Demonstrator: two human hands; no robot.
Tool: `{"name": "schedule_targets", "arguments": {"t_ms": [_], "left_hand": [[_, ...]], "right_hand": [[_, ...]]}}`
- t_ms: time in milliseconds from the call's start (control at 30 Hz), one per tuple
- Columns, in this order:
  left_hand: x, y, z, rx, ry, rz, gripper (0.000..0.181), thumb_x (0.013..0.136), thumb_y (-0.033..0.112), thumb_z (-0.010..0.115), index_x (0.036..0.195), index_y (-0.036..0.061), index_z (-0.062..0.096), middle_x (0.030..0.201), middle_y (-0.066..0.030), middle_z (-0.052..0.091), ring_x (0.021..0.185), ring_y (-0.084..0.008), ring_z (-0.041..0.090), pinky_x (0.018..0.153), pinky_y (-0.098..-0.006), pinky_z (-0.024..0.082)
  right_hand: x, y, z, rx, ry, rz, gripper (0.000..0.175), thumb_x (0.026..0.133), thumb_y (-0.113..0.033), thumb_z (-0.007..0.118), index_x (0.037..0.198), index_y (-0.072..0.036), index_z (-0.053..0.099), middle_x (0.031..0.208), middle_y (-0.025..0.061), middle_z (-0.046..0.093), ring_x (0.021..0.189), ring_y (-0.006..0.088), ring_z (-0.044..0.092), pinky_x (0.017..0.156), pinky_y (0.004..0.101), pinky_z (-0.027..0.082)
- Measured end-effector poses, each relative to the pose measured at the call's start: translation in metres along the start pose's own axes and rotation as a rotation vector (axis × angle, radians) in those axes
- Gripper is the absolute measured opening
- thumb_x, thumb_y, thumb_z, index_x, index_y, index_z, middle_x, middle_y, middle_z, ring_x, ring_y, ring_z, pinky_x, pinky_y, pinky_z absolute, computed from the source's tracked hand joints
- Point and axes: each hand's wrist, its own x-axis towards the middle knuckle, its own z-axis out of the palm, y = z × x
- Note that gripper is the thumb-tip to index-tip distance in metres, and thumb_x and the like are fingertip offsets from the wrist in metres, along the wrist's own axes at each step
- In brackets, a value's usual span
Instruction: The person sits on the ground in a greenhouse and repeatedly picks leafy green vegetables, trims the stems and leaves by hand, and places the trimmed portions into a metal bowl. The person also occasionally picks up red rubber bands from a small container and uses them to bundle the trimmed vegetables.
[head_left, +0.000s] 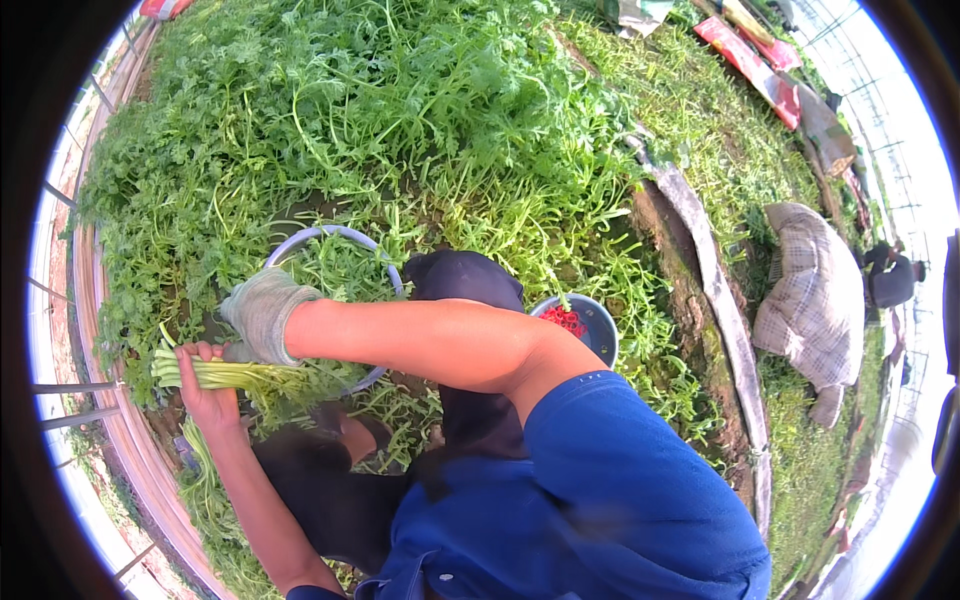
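Note:
My bare left hand (204, 386) grips a bundle of leafy green stems (262, 379), its pale cut ends pointing left and its leaves towards my knees. Just above the bundle is my right hand (262, 311) in a grey knit glove, its arm crossing in front of me. The glove's fingers are largely hidden, so whether they grip anything is unclear. Partly behind this arm stands a round basin with a lavender-blue rim (337, 230), with cut greens (337, 274) in it. A small grey-blue bowl (602, 330) by my right knee contains red rings (564, 321), apparently rubber bands.
Dense feathery-leaved greens (420, 97) grow ahead. More bundled greens (206, 480) lie at lower left. A pale strip (697, 217) edges the bed on the right, beyond it a checked quilt (814, 292) and a crouching person (892, 277). Greenhouse framing (75, 386) lines the left.

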Motion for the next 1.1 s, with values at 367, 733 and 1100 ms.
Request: {"name": "schedule_targets", "arguments": {"t_ms": [367, 733, 1100], "left_hand": [[-0.014, 0.029, 0.067, -0.454, -0.471, -0.028, 0.017, 0.099, 0.024, 0.057, 0.095, 0.0147, 0.043, 0.077, 0.0017, 0.042, 0.069, -0.0134, 0.044, 0.077, -0.0364, 0.037], [-0.024, 0.020, 0.063, 0.024, -0.155, -0.010, 0.025, 0.098, 0.030, 0.056, 0.095, 0.0050, 0.056, 0.075, -0.0057, 0.058, 0.070, -0.0193, 0.061, 0.071, -0.0366, 0.051], [-0.038, 0.017, 0.045, 0.180, -0.313, 0.045, 0.018, 0.095, 0.019, 0.065, 0.094, 0.0026, 0.058, 0.072, -0.0033, 0.059, 0.067, -0.0144, 0.061, 0.064, -0.0290, 0.048]], "right_hand": [[-0.007, -0.002, 0.005, 0.396, -0.258, -0.074, 0.059, 0.061, -0.048, 0.082, 0.102, -0.007, 0.069, 0.088, 0.0138, 0.071, 0.080, 0.0283, 0.069, 0.075, 0.0371, 0.055], [0.003, -0.011, 0.034, 0.061, -0.326, 0.110, 0.053, 0.082, -0.057, 0.068, 0.092, -0.005, 0.069, 0.069, 0.0159, 0.066, 0.066, 0.0333, 0.064, 0.067, 0.0416, 0.051], [0.022, -0.010, -0.016, 0.791, -0.302, -0.156, 0.113, 0.060, -0.056, 0.088, 0.146, -0.003, 0.038, 0.133, 0.0146, 0.056, 0.122, 0.0236, 0.054, 0.103, 0.0391, 0.044]]}}
